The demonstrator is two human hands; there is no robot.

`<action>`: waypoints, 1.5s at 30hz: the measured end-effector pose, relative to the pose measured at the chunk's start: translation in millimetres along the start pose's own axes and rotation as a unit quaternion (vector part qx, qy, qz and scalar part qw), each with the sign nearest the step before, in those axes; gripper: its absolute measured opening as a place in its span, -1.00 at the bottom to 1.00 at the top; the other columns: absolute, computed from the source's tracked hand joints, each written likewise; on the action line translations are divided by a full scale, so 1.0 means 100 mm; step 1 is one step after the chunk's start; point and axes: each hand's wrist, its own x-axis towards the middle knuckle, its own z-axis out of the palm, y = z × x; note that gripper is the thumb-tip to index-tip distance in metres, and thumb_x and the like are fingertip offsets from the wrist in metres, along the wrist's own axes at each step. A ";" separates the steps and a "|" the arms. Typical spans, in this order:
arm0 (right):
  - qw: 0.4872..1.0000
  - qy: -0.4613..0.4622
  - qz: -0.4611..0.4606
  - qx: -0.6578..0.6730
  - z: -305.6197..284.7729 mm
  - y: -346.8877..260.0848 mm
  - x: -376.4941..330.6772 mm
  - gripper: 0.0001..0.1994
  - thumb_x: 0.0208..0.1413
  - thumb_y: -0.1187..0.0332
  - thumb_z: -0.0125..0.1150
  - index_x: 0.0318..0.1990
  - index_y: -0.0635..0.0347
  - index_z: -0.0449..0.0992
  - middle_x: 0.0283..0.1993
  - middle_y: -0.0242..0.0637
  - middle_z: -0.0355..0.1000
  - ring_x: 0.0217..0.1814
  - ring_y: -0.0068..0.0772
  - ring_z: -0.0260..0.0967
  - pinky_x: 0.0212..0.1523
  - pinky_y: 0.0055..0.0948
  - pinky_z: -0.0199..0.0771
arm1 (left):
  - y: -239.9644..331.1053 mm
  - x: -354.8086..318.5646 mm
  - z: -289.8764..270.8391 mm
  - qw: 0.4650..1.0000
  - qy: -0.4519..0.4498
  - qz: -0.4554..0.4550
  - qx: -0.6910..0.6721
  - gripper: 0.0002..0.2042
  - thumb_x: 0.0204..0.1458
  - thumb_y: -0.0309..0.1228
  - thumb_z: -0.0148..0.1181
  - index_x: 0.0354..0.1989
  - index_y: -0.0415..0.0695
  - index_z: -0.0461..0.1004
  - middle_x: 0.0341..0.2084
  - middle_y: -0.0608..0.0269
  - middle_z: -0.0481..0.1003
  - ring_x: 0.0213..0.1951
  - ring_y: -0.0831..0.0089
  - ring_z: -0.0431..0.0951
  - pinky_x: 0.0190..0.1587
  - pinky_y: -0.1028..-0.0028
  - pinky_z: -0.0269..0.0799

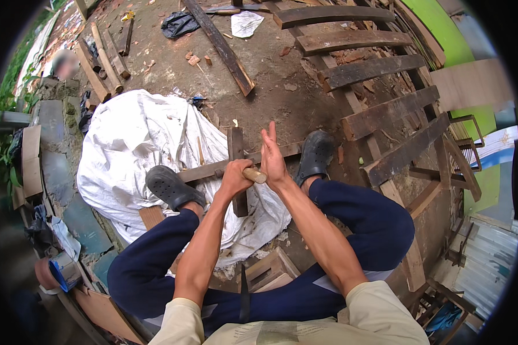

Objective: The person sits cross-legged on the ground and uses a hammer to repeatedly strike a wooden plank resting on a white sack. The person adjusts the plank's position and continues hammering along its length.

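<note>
My left hand is closed round a tool with a light wooden handle. The handle's blunt end sticks out toward my right hand; the working end is hidden. Flat, with its fingers stretched out, my right hand is beside that end; whether they touch I cannot tell. Under my left hand a short dark board crosses a longer wooden board. The longer board runs between my feet, in dark clogs, its right end by the right clog. Near its left end is the left clog.
A white sheet is bunched on the ground at the left. Several dark slats on rails form a wooden frame at the right. A long dark plank lies ahead. A block wall stands at the far left.
</note>
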 end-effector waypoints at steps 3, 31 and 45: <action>0.999 0.032 -0.041 0.001 -0.41 -0.01 0.13 -0.29 0.38 0.14 -0.31 0.52 0.12 -0.48 0.61 -0.05 -0.56 0.65 -0.17 -0.59 0.54 -0.27 -0.73 | -0.05 0.04 -0.01 1.000 0.024 0.009 0.004 -0.79 -0.26 -0.42 0.31 -0.61 -0.23 0.37 -0.62 -0.03 0.41 -0.46 -0.06 0.49 -0.39 0.17 0.36; 0.945 -0.078 -0.046 -0.313 0.50 0.56 -0.24 -0.32 0.29 0.04 -0.10 0.48 0.15 0.01 0.53 -0.02 -0.03 0.61 0.05 -0.28 0.52 0.05 -0.45 | -0.78 -0.52 -0.81 0.800 0.346 -0.271 -0.408 -0.84 0.04 -0.43 0.17 -0.55 -0.14 0.42 -0.60 0.32 0.41 -0.44 0.49 0.43 -0.13 0.40 0.39; 0.740 -0.160 -0.144 -0.638 -0.21 -0.07 -0.47 -0.53 0.26 0.20 0.14 0.30 0.06 0.34 0.15 -0.06 0.44 0.18 0.04 0.39 0.15 -0.15 0.40 | 0.12 -0.51 -1.17 0.651 0.373 -0.219 -0.624 -0.68 0.01 -0.42 0.17 -0.69 0.03 0.17 -0.77 0.42 0.19 -0.62 0.47 0.27 -0.13 0.26 0.46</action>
